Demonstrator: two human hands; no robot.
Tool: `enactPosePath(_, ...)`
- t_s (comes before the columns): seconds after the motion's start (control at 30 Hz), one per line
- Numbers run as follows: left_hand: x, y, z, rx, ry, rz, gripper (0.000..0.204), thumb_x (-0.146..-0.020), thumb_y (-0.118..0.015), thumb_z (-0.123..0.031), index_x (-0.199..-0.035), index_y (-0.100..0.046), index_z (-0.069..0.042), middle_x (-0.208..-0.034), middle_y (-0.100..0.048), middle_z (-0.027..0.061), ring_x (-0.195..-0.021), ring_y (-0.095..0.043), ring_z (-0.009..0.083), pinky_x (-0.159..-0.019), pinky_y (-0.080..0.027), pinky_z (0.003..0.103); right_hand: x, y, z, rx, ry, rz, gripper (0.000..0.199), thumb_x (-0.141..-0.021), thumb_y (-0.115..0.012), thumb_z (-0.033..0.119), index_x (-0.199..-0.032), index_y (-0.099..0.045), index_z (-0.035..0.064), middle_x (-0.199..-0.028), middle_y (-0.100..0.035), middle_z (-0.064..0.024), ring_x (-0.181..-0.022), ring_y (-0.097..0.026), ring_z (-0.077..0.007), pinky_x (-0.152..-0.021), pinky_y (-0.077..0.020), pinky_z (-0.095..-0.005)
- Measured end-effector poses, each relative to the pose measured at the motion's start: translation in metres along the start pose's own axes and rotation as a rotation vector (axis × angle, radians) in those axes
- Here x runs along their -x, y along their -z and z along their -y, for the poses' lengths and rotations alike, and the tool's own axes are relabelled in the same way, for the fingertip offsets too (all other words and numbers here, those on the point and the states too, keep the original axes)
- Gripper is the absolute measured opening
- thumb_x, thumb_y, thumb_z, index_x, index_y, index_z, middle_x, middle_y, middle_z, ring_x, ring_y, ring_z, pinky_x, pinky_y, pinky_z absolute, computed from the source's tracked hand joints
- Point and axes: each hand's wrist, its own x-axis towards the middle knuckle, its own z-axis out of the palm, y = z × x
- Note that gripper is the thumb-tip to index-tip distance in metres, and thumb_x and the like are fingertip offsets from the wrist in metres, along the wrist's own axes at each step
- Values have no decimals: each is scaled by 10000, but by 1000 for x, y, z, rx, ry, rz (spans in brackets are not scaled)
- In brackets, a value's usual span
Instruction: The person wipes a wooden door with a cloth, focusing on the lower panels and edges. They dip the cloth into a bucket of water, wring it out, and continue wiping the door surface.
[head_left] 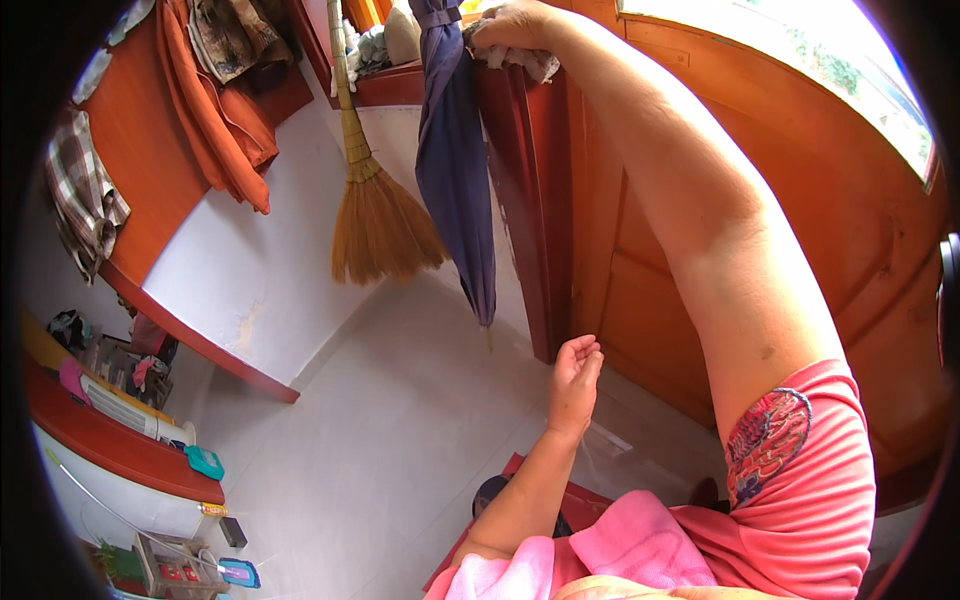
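Wooden post (520, 200) up top is where your right hand (515, 25) is working, fingers pressed down over a greyish rag (520, 58) bunched on the post's upper end, so that hand is clamped on the rag. Your left hand (573, 380) hangs well below it, palm up, fingers loosely curled, grasping nothing.

My take on doing this wipe well: keep the rag flat under your palm instead of wadded, and drag it along the ledge toward you so the dust doesn't fall back behind the post. A folded blue umbrella (455, 170) hangs just to the left of your grip, nearly touching the rag, and a straw broom (375, 210) leans further left, so keep your elbow tight or you'll likely knock one loose. That free hand could steady the post lower down.

Hard to make out: the top of the ledge runs right to the frame edge, so you can't tell how much rag is under the hand or what the surface looks like. Your fingertips are mostly buried in the cloth too.
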Motion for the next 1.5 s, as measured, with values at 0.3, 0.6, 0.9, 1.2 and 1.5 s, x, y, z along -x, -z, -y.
enactPosePath(0.3,-1,22,-2,-45,-17,-78,275,-966,-576,-165,-1214,-553,-47,-1120,-617,40,-990,-593,127,-812,-461,262,26,2,26,-375,80,-38,330,-832,-547,246,-954,-697,-22,-885,-703,-203,-791,-690,-309,-747,-570,-414)
enactPosePath(0.6,-3,16,-8,-26,16,-45,267,-961,-584,-168,-1202,-563,-55,-1111,-628,32,-985,-597,116,-797,-468,255,100,66,101,-1002,-958,-779,365,-709,-685,277,-964,-721,19,-860,-714,-145,-817,-678,-222,-812,-534,-349)
enactPosePath(0.9,-2,11,-7,-10,2,-47,262,-972,-562,-149,-1216,-562,-55,-1125,-623,33,-993,-596,122,-816,-459,253,52,32,105,-781,-791,-720,332,-714,-666,203,-987,-660,15,-864,-695,-193,-812,-692,-321,-766,-550,-404)
enactPosePath(1.2,5,10,-17,-46,-12,-86,251,-957,-548,-122,-1197,-571,-52,-1100,-624,41,-994,-596,130,-816,-450,257,35,-83,129,-509,-681,-1630,497,-711,-723,231,-1149,-590,37,-1168,-574,-187,-1110,-560,-312,-986,-454,-391)
enactPosePath(1.5,19,9,-40,119,-53,-218,210,-961,-566,-126,-1152,-577,-40,-1101,-623,66,-994,-601,147,-820,-470,276,52,-258,248,-907,-1045,-1334,544,-663,-702,181,-1152,-519,25,-1175,-476,-213,-1130,-464,-392,-994,-400,-467)
